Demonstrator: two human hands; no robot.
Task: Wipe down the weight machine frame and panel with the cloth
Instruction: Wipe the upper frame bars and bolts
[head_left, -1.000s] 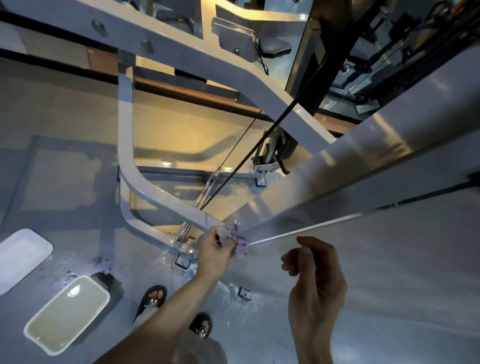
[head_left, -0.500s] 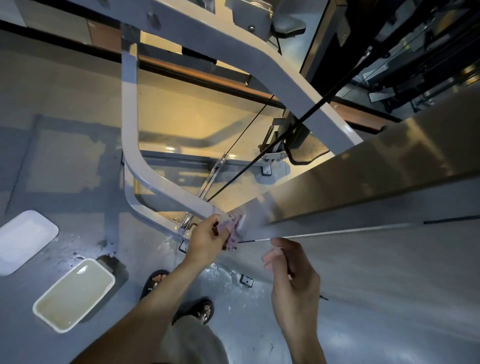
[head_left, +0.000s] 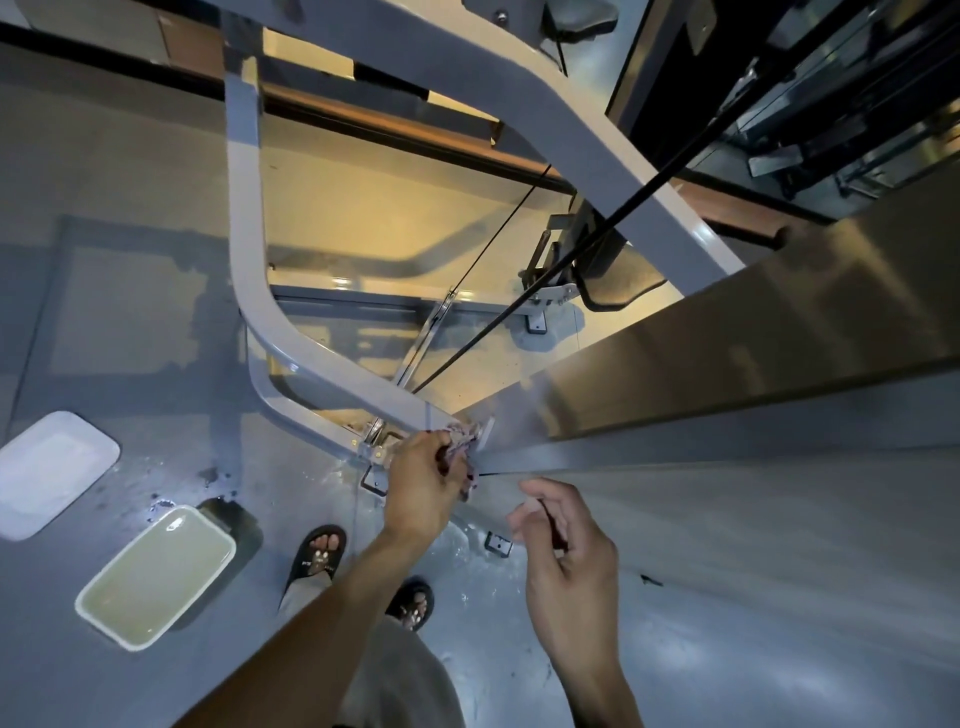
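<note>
Here, nearest first.
Right hand: the bare right hand (head_left: 563, 558) sits at lower centre-right of the frame, fingers loosely curled, its grip holding nothing; it has dropped lower and nearer the panel's foot than a second ago.
Left hand: the left hand (head_left: 423, 478) at frame centre pinches the small crumpled pinkish cloth (head_left: 462, 439), its grip closed round it and pressing it where frame meets panel.
What changed: the cloth has crept slightly up along the joint over the last second, so the wiping stroke looks under way at this corner.
Cloth's place: touching the lower end of the brushed-steel flat panel (head_left: 727, 353), which runs to the right edge, and just beside the pale grey painted tubular frame (head_left: 332, 364).
Floor: glossy grey floor (head_left: 104, 312), wet splashes near the sandalled feet.
Lower left: a white rectangular tray of yellowish liquid (head_left: 156, 574), with a white rounded lid (head_left: 49, 473) beyond it.
Far: black cable (head_left: 597, 228) crossing toward upper right.
</note>
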